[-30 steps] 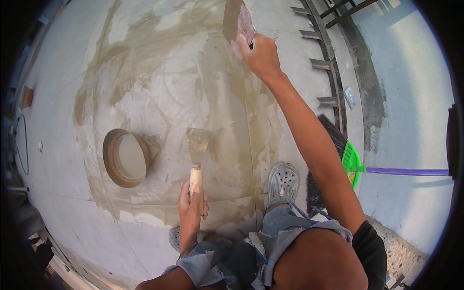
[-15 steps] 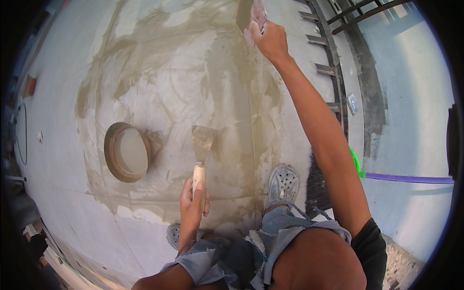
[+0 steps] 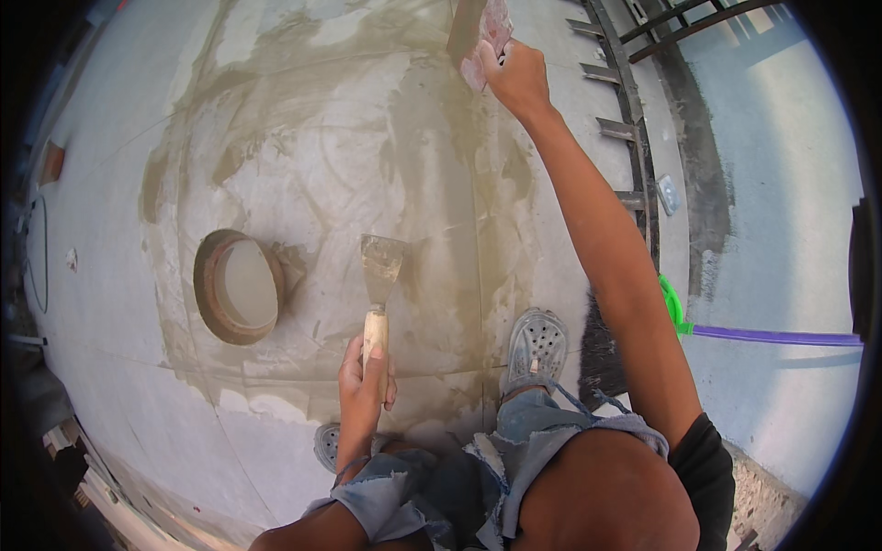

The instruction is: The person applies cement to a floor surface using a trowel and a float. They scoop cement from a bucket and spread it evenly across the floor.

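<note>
My left hand (image 3: 364,376) is wrapped round the wooden handle of a putty knife (image 3: 382,266), its flat blade pointing away from me and smeared with grey-brown paste. At the end of my outstretched right arm, my right hand (image 3: 517,81) grips a wide trowel (image 3: 469,32). Its handle is pinkish and crusted, and its upper end is cut off by the top edge of the view. The trowel's blade is over the far part of the floor (image 3: 303,165), where wet grey-brown paste is spread in patches and streaks.
Left of the putty knife stands a round container (image 3: 208,298) with pale grey material inside. Along the right runs a dark metal rail with short crosspieces (image 3: 634,138). A dark-bristled broom (image 3: 602,358) with a purple handle (image 3: 781,336) lies beside my right shoe (image 3: 537,344).
My right hand and the trowel have shifted very slightly. The putty knife in my left hand has moved a little left, and its blade is tilted somewhat differently.
</note>
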Demonstrator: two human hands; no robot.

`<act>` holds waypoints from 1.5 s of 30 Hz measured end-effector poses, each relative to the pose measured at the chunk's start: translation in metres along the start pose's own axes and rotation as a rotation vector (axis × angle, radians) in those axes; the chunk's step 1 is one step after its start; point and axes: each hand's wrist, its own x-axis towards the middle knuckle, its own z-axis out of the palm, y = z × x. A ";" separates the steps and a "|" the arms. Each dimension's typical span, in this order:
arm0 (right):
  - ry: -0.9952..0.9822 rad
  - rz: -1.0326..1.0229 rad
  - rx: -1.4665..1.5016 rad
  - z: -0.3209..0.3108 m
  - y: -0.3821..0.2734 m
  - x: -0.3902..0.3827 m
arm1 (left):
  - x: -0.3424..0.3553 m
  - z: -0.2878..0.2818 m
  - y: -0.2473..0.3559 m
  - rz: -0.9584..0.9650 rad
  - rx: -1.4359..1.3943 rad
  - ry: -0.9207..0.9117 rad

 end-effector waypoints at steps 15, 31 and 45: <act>0.107 0.103 -0.061 -0.028 0.036 -0.054 | 0.001 0.000 0.001 -0.014 -0.014 -0.032; 0.175 0.089 0.050 -0.076 0.008 -0.172 | -0.003 0.000 0.001 0.023 0.023 0.016; -0.199 -0.079 0.012 -0.087 -0.032 -0.050 | -0.001 0.002 0.001 0.014 0.046 0.024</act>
